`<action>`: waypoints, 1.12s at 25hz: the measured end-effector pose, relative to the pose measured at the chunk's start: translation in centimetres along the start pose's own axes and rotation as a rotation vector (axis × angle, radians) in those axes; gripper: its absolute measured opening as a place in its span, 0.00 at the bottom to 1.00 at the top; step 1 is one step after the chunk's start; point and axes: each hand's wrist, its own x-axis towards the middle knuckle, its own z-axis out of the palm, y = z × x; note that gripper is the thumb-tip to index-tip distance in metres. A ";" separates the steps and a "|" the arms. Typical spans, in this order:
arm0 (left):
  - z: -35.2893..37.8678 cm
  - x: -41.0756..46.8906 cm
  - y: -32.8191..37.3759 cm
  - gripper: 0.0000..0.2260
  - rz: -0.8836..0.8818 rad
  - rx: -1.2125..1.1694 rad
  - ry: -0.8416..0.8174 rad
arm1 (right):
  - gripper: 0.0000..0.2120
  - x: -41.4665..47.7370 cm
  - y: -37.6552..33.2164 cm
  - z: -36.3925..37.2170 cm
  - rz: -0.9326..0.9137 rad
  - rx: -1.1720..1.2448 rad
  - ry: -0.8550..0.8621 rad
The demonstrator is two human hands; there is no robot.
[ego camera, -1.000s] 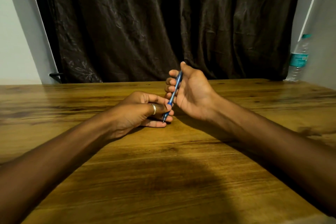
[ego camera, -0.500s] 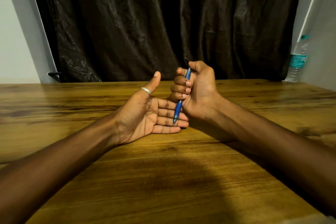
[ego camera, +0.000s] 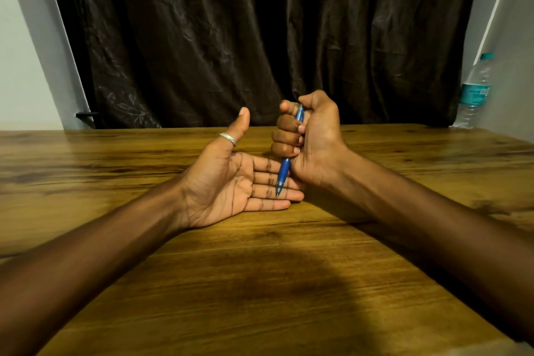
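Pen held upright over an open palm

The pen [ego camera: 284,170] was gripped mid-barrel in the right hand's [ego camera: 310,140] fist, tip down on the fingers [ego camera: 270,179] of the flat left hand [ego camera: 228,183]. It was judged light, stiff and smooth, best taken by the barrel.

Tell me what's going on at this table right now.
A person works with both hands over a wooden table. The right hand grips a blue pen in a fist, tip pointing down at the fingers of the left hand, which lies open, palm up, a ring on its raised thumb. Whether the tip touches the fingers is unclear. A water bottle stands at the far right edge.
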 end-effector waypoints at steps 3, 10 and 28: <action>0.0 0.0 0.1 0.52 -0.011 0.012 -0.014 | 0.19 -0.2 -0.1 -0.1 -0.012 -0.028 0.009; -0.1 0.1 0.1 0.51 -0.024 0.052 -0.030 | 0.17 -0.1 0.0 -0.1 -0.053 -0.034 0.040; 0.2 0.1 0.0 0.48 -0.016 0.100 -0.004 | 0.16 0.2 -0.3 0.0 -0.080 -0.001 0.065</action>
